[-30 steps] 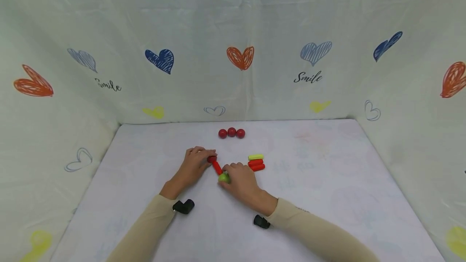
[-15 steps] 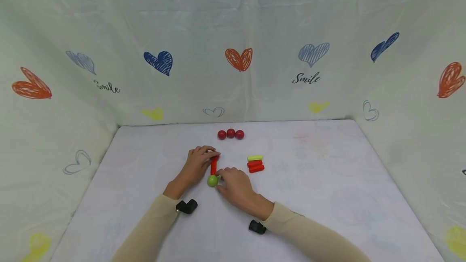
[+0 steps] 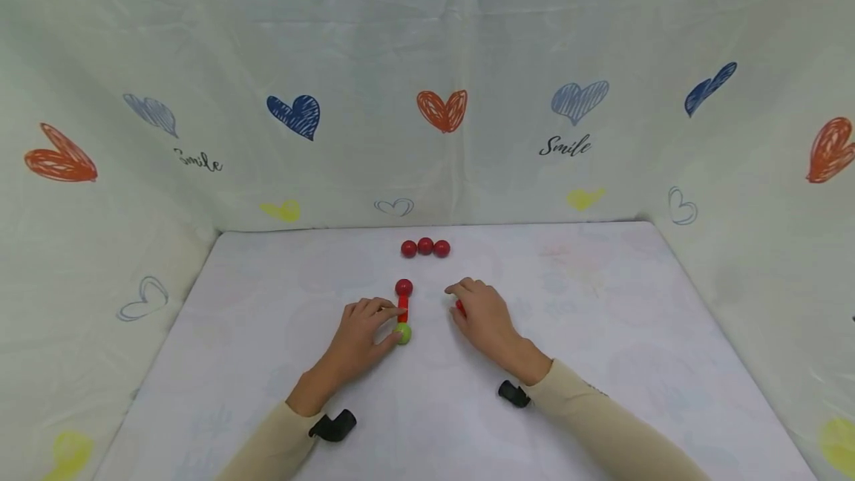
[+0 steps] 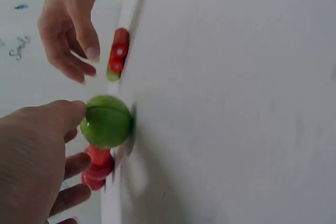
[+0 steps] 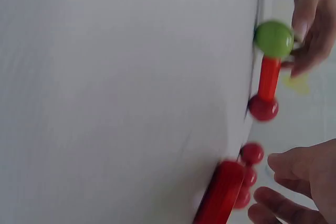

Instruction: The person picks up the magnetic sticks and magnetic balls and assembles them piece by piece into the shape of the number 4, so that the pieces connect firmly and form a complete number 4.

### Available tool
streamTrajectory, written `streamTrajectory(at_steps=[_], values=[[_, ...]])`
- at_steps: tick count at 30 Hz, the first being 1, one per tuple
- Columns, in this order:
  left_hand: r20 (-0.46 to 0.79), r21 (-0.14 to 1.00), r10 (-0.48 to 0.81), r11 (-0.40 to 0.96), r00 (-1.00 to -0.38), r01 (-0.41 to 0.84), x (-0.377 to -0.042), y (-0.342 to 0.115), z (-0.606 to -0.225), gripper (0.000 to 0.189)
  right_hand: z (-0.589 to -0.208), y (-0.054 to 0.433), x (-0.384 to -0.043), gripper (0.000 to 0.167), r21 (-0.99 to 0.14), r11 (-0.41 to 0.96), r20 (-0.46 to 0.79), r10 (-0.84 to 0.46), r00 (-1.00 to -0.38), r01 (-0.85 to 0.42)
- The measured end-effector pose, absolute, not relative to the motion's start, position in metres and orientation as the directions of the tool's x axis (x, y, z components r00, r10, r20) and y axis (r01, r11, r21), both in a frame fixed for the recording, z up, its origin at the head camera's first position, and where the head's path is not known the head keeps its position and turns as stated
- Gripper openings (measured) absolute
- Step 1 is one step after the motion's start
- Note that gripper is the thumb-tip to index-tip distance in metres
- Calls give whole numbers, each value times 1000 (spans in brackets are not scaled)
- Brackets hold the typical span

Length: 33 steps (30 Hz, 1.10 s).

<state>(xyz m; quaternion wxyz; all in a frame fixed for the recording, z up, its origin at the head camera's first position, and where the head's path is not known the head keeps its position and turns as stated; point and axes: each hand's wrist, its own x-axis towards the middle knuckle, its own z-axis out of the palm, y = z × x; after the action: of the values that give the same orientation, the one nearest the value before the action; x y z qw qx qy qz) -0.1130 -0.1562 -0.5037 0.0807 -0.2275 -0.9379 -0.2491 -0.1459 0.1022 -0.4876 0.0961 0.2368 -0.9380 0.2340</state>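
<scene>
At the thumb of your left hand (image 3: 355, 341) sits the green ball (image 3: 404, 333), a red rod (image 3: 403, 302) linking it to a red ball (image 3: 404, 287); those fingers, apart, probably steady it. Your right hand (image 3: 487, 320), fingers parted, hovers by loose rods (image 4: 120, 40).

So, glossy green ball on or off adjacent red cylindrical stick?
On: right wrist view shows green ball meeting red stick, no gap.

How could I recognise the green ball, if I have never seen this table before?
On the white table, find the person's left hand. Right beside it, the green ball sits at the near end of a red stick. The four other balls are red.
</scene>
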Motion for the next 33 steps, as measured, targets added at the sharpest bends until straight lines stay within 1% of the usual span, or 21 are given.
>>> streamTrajectory(at_steps=[4, 7, 10, 14, 20, 28, 33], values=[[229, 406, 394, 792, -890, 455, -105, -147, -505, 40, -490, 120, -160, 26, -359, 803, 301, -383, -873, -476], [184, 400, 383, 812, -905, 425, -104, -141, -506, 39, -492, 129, -168, 26, -340, 828, 251, -378, -891, -447], [152, 388, 370, 831, -916, 400, -103, -136, -506, 39, -491, 133, -173, 25, -342, 843, 173, -378, -910, -415], [143, 374, 359, 843, -922, 386, -102, -134, -506, 39, -488, 136, -179, 23, -373, 845, 90, -379, -921, -384], [196, 361, 347, 844, -917, 397, -101, -134, -508, 37, -484, 137, -189, 20, -436, 828, 11, -386, -922, -352], [233, 330, 335, 856, -913, 398, -103, -137, -509, 35, -484, 139, -202, 18, -474, 807, -30, -414, -910, -352], [225, 353, 300, 862, -927, 364, -104, -139, -507, 35, -485, 136, -202, 18, -473, 790, 22, -433, -901, -391]])
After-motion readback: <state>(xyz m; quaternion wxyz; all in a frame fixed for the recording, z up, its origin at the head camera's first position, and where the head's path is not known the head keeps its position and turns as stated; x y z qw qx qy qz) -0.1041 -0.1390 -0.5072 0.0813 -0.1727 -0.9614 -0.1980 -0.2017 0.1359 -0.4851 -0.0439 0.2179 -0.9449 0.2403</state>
